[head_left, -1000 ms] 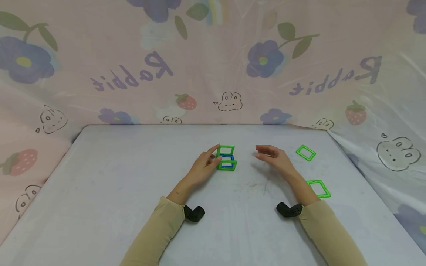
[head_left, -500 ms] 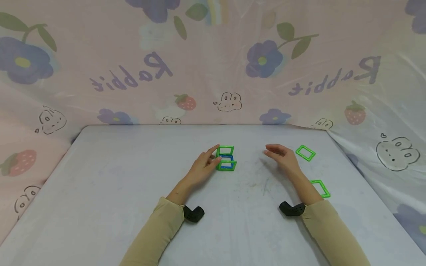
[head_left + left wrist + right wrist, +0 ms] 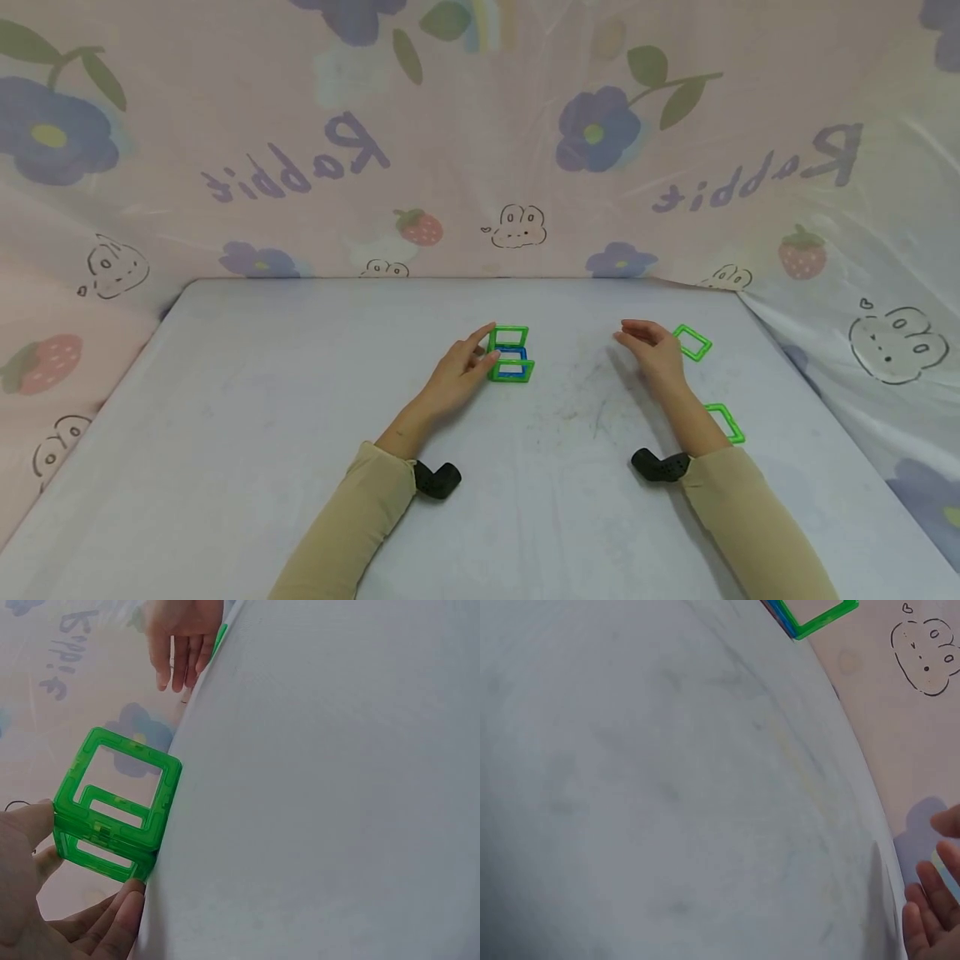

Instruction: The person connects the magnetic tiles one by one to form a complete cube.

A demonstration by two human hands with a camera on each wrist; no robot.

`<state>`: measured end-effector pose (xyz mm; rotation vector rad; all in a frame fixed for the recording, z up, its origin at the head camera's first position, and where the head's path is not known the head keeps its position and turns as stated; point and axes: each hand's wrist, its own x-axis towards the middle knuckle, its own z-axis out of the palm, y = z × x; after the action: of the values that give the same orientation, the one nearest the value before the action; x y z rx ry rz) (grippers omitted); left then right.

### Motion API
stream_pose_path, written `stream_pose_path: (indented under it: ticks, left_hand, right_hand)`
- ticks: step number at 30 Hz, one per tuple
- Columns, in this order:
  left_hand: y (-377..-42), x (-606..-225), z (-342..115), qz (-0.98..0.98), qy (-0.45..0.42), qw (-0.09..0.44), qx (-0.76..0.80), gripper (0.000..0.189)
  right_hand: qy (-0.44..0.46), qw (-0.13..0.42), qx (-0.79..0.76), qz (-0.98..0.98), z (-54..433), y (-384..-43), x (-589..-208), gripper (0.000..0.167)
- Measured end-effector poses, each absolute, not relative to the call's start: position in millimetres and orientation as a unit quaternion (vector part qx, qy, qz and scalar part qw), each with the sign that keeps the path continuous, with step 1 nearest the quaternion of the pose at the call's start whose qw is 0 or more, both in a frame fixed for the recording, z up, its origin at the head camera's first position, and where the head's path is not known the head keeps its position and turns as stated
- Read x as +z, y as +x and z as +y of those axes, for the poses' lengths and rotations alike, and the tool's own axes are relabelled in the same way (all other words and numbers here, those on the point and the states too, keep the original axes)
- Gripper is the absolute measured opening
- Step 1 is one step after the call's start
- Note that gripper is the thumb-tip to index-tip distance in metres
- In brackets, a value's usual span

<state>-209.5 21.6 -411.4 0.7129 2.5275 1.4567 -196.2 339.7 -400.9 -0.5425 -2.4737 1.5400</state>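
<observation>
Near the middle of the table, in the head view, my left hand (image 3: 455, 372) holds a small structure of magnetic tiles by its left side. Two green magnetic tiles (image 3: 517, 362) stand up from it, with a blue magnetic tile (image 3: 513, 350) low between them. The left wrist view shows thumb and fingers against the green tiles (image 3: 169, 802). My right hand (image 3: 654, 354) hovers above the table to the right, fingers loosely bent, holding nothing. It is nearest a loose green square tile (image 3: 698, 335), whose left corner it partly covers.
A second loose green tile (image 3: 734, 423) lies by my right forearm, partly hidden by it. The white table (image 3: 225, 458) ends at a printed cloth wall (image 3: 465, 167) behind and at both sides. Black wrist devices (image 3: 438, 481) sit on both forearms.
My right hand has moved rightward, away from the tile structure and toward the loose green tile at the back right. My left hand has stayed on the structure.
</observation>
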Motion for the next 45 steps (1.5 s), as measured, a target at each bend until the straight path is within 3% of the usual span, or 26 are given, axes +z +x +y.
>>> stream_pose_path:
  ticks: [11,18,30,37,45]
  left_hand:
    - [-211.2,-415.5,23.1,0.842,0.231,0.063,0.483,0.053]
    - [-211.4,-414.9,22.6,0.843,0.229,0.064,0.482,0.054]
    - [-209.2,-413.0,22.0,0.843,0.230,0.066,0.482,0.053]
    - [-209.1,-411.8,21.9,0.840,0.232,0.067,0.486,0.053]
    - [-210.0,-412.9,22.0,0.842,0.235,0.065,0.482,0.053]
  right_hand:
    - [-0.233,0.133,0.543,-0.795,350.8,-197.2,-403.9,0.044]
    - [-0.244,0.127,0.494,-0.825,358.6,-197.3,-403.1,0.047]
    - [-0.286,0.177,0.430,-0.838,362.1,-195.9,-402.1,0.050]
    - [-0.305,0.154,0.412,-0.845,367.9,-196.5,-401.4,0.067]
    - [-0.320,0.090,0.385,-0.861,375.2,-197.8,-403.5,0.079]
